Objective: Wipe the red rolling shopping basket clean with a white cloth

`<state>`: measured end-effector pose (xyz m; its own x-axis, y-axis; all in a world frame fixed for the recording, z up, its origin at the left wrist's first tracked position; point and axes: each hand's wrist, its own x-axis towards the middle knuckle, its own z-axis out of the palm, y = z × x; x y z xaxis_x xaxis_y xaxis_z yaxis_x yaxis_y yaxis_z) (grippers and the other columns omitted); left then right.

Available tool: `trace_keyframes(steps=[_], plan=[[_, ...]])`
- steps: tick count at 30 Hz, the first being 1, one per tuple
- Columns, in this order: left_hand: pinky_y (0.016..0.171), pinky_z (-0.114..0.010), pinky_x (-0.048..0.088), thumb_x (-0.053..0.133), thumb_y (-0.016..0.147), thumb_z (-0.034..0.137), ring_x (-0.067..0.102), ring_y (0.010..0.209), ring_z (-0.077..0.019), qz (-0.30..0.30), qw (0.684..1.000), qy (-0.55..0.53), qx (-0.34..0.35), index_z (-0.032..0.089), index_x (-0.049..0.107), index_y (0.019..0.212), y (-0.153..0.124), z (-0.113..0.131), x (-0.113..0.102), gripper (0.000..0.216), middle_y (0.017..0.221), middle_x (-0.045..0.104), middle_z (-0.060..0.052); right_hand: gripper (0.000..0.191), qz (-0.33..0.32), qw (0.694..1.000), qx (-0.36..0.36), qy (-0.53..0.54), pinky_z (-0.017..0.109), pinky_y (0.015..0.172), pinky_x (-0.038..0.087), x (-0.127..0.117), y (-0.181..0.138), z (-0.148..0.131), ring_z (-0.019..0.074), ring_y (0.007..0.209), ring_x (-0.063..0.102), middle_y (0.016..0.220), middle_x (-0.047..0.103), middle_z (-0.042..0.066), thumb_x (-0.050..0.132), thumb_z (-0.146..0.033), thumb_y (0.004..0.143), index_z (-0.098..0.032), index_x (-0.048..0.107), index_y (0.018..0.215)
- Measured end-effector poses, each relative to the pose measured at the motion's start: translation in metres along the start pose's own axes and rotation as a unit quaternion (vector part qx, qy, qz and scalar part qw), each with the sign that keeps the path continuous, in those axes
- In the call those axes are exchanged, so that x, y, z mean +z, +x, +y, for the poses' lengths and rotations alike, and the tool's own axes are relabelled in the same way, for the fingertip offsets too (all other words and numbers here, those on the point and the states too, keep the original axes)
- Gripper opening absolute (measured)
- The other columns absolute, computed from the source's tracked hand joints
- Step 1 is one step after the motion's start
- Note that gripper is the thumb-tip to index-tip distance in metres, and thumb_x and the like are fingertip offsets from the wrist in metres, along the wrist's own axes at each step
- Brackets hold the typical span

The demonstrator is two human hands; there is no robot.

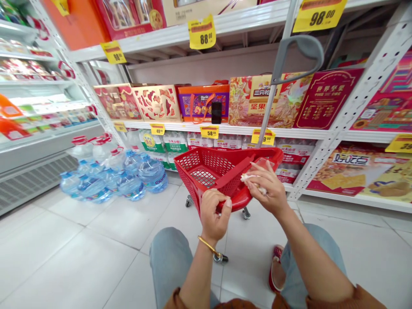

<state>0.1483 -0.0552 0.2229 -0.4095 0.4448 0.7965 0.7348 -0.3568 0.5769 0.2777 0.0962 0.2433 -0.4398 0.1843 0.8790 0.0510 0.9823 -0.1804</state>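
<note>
Left hand (pixel 214 214) clenched, right hand (pixel 268 189) beside it, fingers (pixel 259 171) curled.

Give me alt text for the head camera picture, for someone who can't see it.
A person's left hand grips the near rim of a red wheeled basket while the right hand presses a white cloth against it, in a shop aisle. The basket's grey handle rises before shelved gift boxes; water jugs sit on the floor at left.

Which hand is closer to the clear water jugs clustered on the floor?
Left. The left hand grips the near rim of the red plastic basket, right of the clear water jugs; the right hand, holding a white crumpled cloth, is farther right.
</note>
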Motion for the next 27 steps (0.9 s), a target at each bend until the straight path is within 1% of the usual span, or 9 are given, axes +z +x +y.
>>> trace_keyframes(steps=[4, 7, 10, 12, 15, 21, 25, 27], plan=[[0.074, -0.035, 0.048, 0.051, 0.087, 0.028, 0.058, 0.072, -0.0165, 0.006, 1.0, -0.007, -0.003, 0.02, 0.059, 0.073, 0.0, -0.004, -0.006, 0.018, 0.07, 0.062, -0.002, 0.012, 0.004, 1.0, 0.009, -0.006, 0.052, 0.111, 0.036, 0.001, 0.0, -0.004, 0.0216, 0.106, 0.066, 0.099, 0.072, 0.003, 0.061, -0.023, 0.084, -0.024, 0.068, 0.093], [0.074, -0.036, 0.048, 0.051, 0.087, 0.028, 0.058, 0.073, -0.0171, 0.01, 1.0, -0.009, -0.008, 0.02, 0.059, 0.073, -0.003, -0.008, -0.009, 0.018, 0.07, 0.062, -0.002, 0.012, 0.013, 1.0, 0.006, -0.02, 0.047, 0.105, 0.044, 0.002, -0.001, -0.012, 0.0208, 0.104, 0.067, 0.099, 0.072, 0.004, 0.061, -0.023, 0.083, -0.024, 0.068, 0.093], [0.073, -0.036, 0.048, 0.051, 0.086, 0.027, 0.058, 0.073, -0.0173, 0.02, 1.0, -0.018, -0.006, 0.02, 0.059, 0.072, -0.004, -0.011, -0.013, 0.018, 0.069, 0.061, -0.002, 0.01, 0.024, 0.999, 0.007, -0.031, 0.043, 0.098, 0.05, 0.005, -0.001, -0.021, 0.0208, 0.102, 0.067, 0.096, 0.072, 0.005, 0.061, -0.022, 0.083, -0.023, 0.068, 0.091], [0.074, -0.037, 0.048, 0.051, 0.087, 0.026, 0.058, 0.073, -0.0173, 0.027, 0.999, -0.025, 0.002, 0.02, 0.059, 0.073, -0.004, -0.013, -0.016, 0.017, 0.07, 0.061, -0.002, 0.011, 0.031, 0.999, 0.01, -0.036, 0.042, 0.096, 0.05, 0.007, 0.0, -0.028, 0.0214, 0.102, 0.067, 0.096, 0.072, 0.005, 0.061, -0.022, 0.083, -0.023, 0.068, 0.092], [0.079, -0.04, 0.048, 0.049, 0.088, 0.027, 0.059, 0.075, -0.0177, 0.037, 0.999, -0.022, 0.012, 0.02, 0.059, 0.075, -0.004, -0.016, -0.022, 0.018, 0.071, 0.063, -0.002, 0.013, 0.037, 0.998, 0.017, -0.046, 0.042, 0.096, 0.049, 0.012, 0.0, -0.038, 0.0218, 0.104, 0.066, 0.097, 0.072, 0.005, 0.061, -0.021, 0.084, -0.023, 0.068, 0.094], [0.087, -0.044, 0.049, 0.044, 0.09, 0.032, 0.063, 0.084, -0.0204, 0.033, 0.999, 0.005, 0.003, 0.02, 0.061, 0.077, -0.005, -0.028, -0.038, 0.024, 0.076, 0.066, -0.003, 0.014, 0.034, 0.996, 0.041, -0.065, 0.041, 0.098, 0.047, 0.023, 0.001, -0.056, 0.0224, 0.107, 0.064, 0.102, 0.071, 0.005, 0.06, -0.023, 0.085, -0.024, 0.067, 0.098], [0.094, -0.047, 0.046, 0.039, 0.092, 0.031, 0.064, 0.095, -0.0228, 0.052, 0.998, 0.046, 0.006, 0.02, 0.062, 0.08, -0.005, -0.034, -0.048, 0.028, 0.081, 0.068, -0.005, 0.015, 0.027, 0.995, 0.047, -0.086, 0.042, 0.099, 0.045, 0.03, 0.003, -0.072, 0.0234, 0.109, 0.062, 0.102, 0.07, 0.006, 0.059, -0.024, 0.086, -0.023, 0.066, 0.1], [0.097, -0.047, 0.043, 0.038, 0.092, 0.027, 0.063, 0.099, -0.0227, 0.073, 0.993, 0.096, 0.017, 0.02, 0.063, 0.082, -0.005, -0.032, -0.052, 0.028, 0.085, 0.069, -0.005, 0.016, 0.021, 0.994, 0.052, -0.092, 0.043, 0.099, 0.044, 0.033, 0.005, -0.079, 0.0245, 0.11, 0.061, 0.103, 0.07, 0.007, 0.059, -0.024, 0.087, -0.022, 0.065, 0.101]])
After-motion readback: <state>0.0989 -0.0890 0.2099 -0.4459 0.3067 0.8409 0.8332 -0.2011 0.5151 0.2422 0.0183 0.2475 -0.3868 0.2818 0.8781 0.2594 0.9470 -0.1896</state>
